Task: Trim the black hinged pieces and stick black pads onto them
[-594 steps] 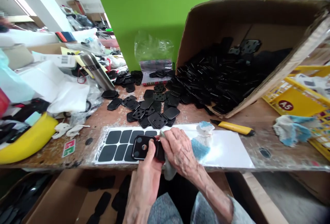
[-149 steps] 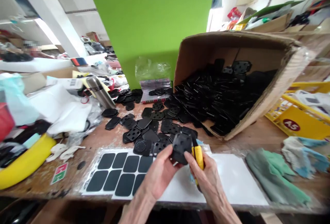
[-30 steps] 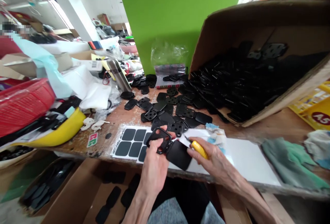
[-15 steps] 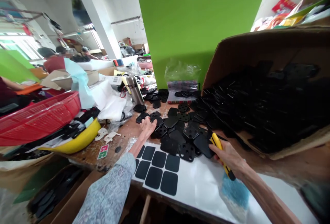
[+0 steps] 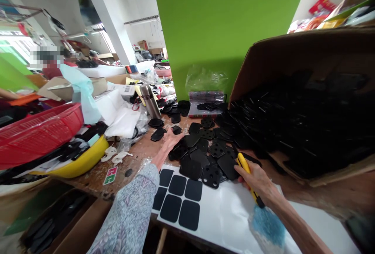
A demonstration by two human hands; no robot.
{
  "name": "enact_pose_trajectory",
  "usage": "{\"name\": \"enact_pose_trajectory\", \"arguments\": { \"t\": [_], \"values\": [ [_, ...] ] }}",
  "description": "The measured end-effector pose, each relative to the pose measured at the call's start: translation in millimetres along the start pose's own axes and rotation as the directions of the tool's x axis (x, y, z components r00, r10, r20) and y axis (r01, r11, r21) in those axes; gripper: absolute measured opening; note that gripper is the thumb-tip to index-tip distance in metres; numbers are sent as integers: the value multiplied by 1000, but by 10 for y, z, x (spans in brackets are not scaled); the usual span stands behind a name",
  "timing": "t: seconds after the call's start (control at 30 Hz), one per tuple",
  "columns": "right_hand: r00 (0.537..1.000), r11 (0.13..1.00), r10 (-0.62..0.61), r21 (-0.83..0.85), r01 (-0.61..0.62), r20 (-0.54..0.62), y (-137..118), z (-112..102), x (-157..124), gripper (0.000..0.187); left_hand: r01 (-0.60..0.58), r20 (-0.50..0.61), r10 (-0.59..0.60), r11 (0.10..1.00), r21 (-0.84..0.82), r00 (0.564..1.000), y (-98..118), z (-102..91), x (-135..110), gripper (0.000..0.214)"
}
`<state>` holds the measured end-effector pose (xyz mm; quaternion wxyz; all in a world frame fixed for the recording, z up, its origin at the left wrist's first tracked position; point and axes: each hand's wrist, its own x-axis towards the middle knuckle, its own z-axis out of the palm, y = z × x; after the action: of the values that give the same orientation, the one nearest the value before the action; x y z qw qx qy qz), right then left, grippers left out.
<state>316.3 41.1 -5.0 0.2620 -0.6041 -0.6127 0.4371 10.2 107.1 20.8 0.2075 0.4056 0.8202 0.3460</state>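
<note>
1. Black plates (image 5: 191,168), loose lot; I am seeing them lying overlapped on the counter (image 5: 137,158), in front of the cardboard box (image 5: 252,61) and partly over the white sheet (image 5: 219,211); they are probably being kept here so that both hands are having them within easy reach.
2. Yellow-handled cutter (image 5: 245,168), one; it is lying slantwise along the right palm, its black end pointing down toward the blue-and-white cloth (image 5: 268,222); I am judging that this carry is leaving the fingertips free for the plates; I am not making out a blade.
3. Dark rounded squares (image 5: 170,208), set in rows on the white sheet; they are lying flat at the near edge, presumably for ready access.
4. Left hand (image 5: 170,140), one; its arm is stretching forward and the fingers are spreading low over plates at the heap's left side; I cannot tell whether they are gripping any.
5. Right hand (image 5: 254,176), one; it is closing around the cutter, forearm slanting in from the lower right; its fingertips are appearing to touch a plate's edge.
</note>
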Motion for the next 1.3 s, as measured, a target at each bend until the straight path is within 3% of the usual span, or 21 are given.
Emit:
{"name": "enact_pose_trajectory", "arguments": {
  "t": [0.1, 0.2, 0.27, 0.37, 0.43, 0.5, 0.63, 0.73, 0.8, 0.87, 1.0, 1.13, 1.2, 1.27, 1.3],
  "values": [
    [996, 998, -48, -30, 46, -74, -31, -40, -34, 25, -48, 114, 71, 980, -193, 991, 83, -125, -55, 34],
    [981, 991, -133, -15, 132, -138, -149, -77, -145, 24, -120, 229, 218, 918, -377, 949, 186, -238, -277, 37],
    [988, 974, -139, 169, 148, -63, -286, -76, -255, 29, -170, 278, 327, 867, -468, 903, 248, -270, -554, 44],
    [983, 845, -164, 525, 96, 85, -517, -24, -424, 39, -278, 298, 497, 787, -550, 815, 305, -251, -1096, 62],
    [978, 790, -187, 606, 93, 93, -632, 27, -523, 42, -351, 282, 602, 717, -602, 747, 318, -213, -1451, 67],
    [979, 802, -183, 589, 97, 88, -688, 76, -624, 44, -257, 303, 602, 667, -699, 739, 320, -165, -1741, 70],
    [987, 852, -154, 510, 113, 37, -647, 157, -852, 43, 147, 362, 423, 460, -876, 831, 288, -51, -2111, 56],
    [994, 792, -98, 609, 52, 44, -559, 192, -1007, 41, 289, 394, 341, 319, -903, 854, 197, 6, -2280, 34],
    [995, 719, -69, 695, -4, 76, -502, 183, -1082, 36, 314, 435, 338, 358, -879, 834, 110, 2, -2361, 21],
    [993, 694, -37, 717, -55, 112, -452, 149, -1131, 30, 285, 485, 325, 503, -816, 812, 26, -40, -2415, 13],
    [987, 788, -1, 607, -100, 163, -398, 84, -1181, 22, 80, 569, 376, 781, -619, 732, -42, -196, -2477, 20],
    [985, 875, 4, 476, -86, 171, -455, 105, -1222, 16, -199, 578, 435, 883, -426, 690, -1, -318, -2529, 47],
    [985, 892, 6, 444, -83, 172, -492, 123, -1262, 20, -129, 610, 409, 884, -449, 679, 0, -317, -2551, 62],
    [993, 918, -18, 396, -30, 116, -481, 137, -1318, 31, 151, 661, 344, 806, -572, 667, -20, -270, -2576, 67],
    [996, 937, -70, 346, 44, 61, -448, 146, -1348, 37, 334, 692, 306, 704, -626, 654, -31, -236, -2593, 66]
  ]
}}
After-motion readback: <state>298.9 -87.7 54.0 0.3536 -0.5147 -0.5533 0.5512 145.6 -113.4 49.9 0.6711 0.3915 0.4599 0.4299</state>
